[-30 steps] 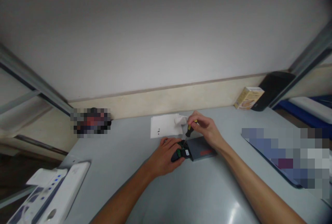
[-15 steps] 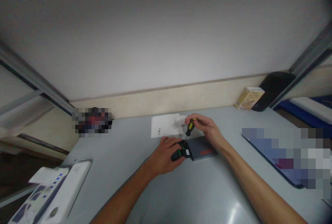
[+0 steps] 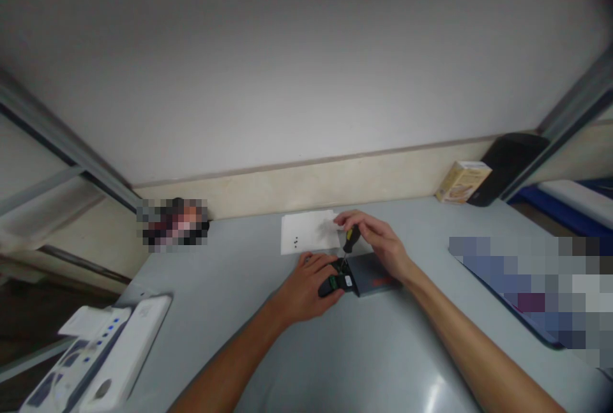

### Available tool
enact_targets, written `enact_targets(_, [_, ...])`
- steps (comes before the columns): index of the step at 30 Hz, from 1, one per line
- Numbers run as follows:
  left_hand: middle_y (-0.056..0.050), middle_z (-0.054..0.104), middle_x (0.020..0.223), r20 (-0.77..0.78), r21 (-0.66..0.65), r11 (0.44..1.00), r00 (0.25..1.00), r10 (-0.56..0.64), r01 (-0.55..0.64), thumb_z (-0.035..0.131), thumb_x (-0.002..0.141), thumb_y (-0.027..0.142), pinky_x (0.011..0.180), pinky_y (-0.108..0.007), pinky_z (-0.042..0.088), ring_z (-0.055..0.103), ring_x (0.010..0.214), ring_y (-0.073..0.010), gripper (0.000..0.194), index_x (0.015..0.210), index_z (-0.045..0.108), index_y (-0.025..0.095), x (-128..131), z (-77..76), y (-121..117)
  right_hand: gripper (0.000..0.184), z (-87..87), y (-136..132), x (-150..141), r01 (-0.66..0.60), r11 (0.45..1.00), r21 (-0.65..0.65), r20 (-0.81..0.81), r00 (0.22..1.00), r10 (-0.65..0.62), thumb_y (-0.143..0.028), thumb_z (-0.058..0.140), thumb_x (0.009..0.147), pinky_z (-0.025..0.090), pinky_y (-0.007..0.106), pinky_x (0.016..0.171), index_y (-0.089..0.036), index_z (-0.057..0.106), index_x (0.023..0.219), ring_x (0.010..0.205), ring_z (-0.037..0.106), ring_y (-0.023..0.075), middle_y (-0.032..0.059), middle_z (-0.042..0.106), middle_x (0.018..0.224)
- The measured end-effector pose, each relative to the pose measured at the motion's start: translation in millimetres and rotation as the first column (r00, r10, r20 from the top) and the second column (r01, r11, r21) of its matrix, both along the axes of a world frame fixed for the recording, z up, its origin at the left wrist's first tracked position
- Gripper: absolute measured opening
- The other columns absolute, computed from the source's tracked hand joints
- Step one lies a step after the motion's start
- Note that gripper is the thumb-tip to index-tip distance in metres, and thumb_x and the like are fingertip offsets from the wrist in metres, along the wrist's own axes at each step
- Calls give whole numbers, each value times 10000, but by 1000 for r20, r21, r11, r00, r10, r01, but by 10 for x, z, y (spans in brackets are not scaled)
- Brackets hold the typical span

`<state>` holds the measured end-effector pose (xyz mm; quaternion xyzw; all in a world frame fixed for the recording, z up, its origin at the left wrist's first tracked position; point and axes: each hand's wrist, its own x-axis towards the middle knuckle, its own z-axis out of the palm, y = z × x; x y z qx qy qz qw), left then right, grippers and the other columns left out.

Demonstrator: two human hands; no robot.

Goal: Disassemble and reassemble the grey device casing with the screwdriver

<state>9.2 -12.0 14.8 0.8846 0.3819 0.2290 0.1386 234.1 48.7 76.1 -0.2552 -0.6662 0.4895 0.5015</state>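
My right hand (image 3: 383, 239) grips a small screwdriver (image 3: 353, 238) with a black and yellow handle. Its shaft slants down, the tip at the exposed part of a dark electronic device (image 3: 340, 282). Green circuit board shows there, beside a small white label. A flat grey section (image 3: 372, 272) with a red mark extends to the right, partly under my right wrist. My left hand (image 3: 306, 288) is closed around the device's left end and steadies it on the table. Just behind lies white paper (image 3: 311, 225) with several tiny black pieces (image 3: 295, 242) on it, too small to identify.
At the back right, a yellow box (image 3: 463, 182) leans by a black panel (image 3: 510, 167). A white appliance-like item (image 3: 138, 343) sits at the left edge. A blurred-out flat object (image 3: 507, 292) lies right, another blurred item (image 3: 177, 225) back left. A wall closes off the far side.
The fingers of my right hand have shifted slightly around the screwdriver handle. The device and my left hand stay in place; the whole view has moved a little.
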Motion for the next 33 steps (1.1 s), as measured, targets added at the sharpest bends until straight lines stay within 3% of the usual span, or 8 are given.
enact_targets(3, [-81, 605, 1416, -10, -9, 1000, 1000, 2, -2, 627, 953, 385, 1152, -481, 331, 556, 1307, -249, 252, 1163, 598, 249, 4, 12, -2, 249, 34, -27, -20, 47, 997, 54, 44, 998, -49, -425, 618, 956, 466, 365, 876, -230, 745, 868, 956, 601, 235, 69, 638, 989])
enact_targets(8, [-91, 605, 1414, -13, -16, 1000, 1000, 0, 0, 623, 952, 378, 1156, -479, 320, 556, 1306, -253, 254, 1164, 585, 243, 7, 36, -9, 257, 50, -32, -18, -6, 999, -50, 42, 999, 8, -395, 557, 994, 459, 358, 856, -246, 740, 1096, 936, 618, 237, 54, 683, 956])
enact_targets(14, [-84, 608, 1406, -17, -4, 1000, 1000, 2, -2, 636, 944, 364, 1152, -475, 318, 547, 1311, -250, 252, 1153, 577, 236, 3, 13, -8, 252, 20, -29, -46, 66, 996, 58, 5, 998, -67, -431, 618, 955, 451, 356, 876, -225, 724, 857, 953, 594, 229, 61, 638, 970])
enact_targets(17, [-80, 612, 1398, -15, -5, 1000, 1000, 6, -6, 646, 938, 361, 1154, -470, 318, 548, 1310, -245, 256, 1150, 575, 237, 4, 8, -9, 178, 25, -20, -31, 84, 995, 52, 65, 994, -87, -391, 668, 928, 454, 340, 830, -236, 754, 925, 874, 595, 212, 41, 630, 883])
enact_targets(21, [-78, 608, 1409, -18, -9, 1000, 1000, 11, -11, 650, 933, 347, 1150, -471, 327, 550, 1310, -250, 250, 1147, 575, 240, 14, 23, -11, 280, -7, 11, -16, 36, 999, -35, 22, 999, -35, -406, 544, 992, 461, 391, 931, -242, 737, 1112, 1018, 646, 262, 66, 724, 1025])
enact_targets(24, [-80, 611, 1403, -18, -7, 1000, 1000, 9, -9, 652, 932, 347, 1135, -468, 344, 553, 1305, -255, 253, 1149, 576, 240, 17, 30, -11, 309, -36, 26, -27, 40, 999, 9, -14, 999, -40, -445, 519, 1000, 412, 442, 1047, -235, 744, 996, 1178, 605, 295, 94, 701, 1195])
enact_targets(27, [-80, 606, 1408, -19, -10, 1000, 1000, 1, -1, 655, 928, 339, 1141, -475, 337, 550, 1307, -256, 261, 1156, 574, 239, 15, 31, -13, 211, -41, 28, -27, 128, 989, 75, 26, 991, -130, -431, 657, 931, 444, 406, 983, -243, 750, 903, 1069, 610, 258, 82, 667, 1095])
enact_targets(33, [-93, 616, 1387, -11, -19, 1000, 1000, 0, 0, 645, 932, 321, 1137, -477, 345, 538, 1318, -256, 268, 1172, 563, 232, 25, 51, -19, 264, -39, 35, 3, 46, 998, -32, 47, 998, -44, -356, 592, 969, 460, 368, 905, -265, 726, 1178, 990, 624, 238, 54, 694, 1014])
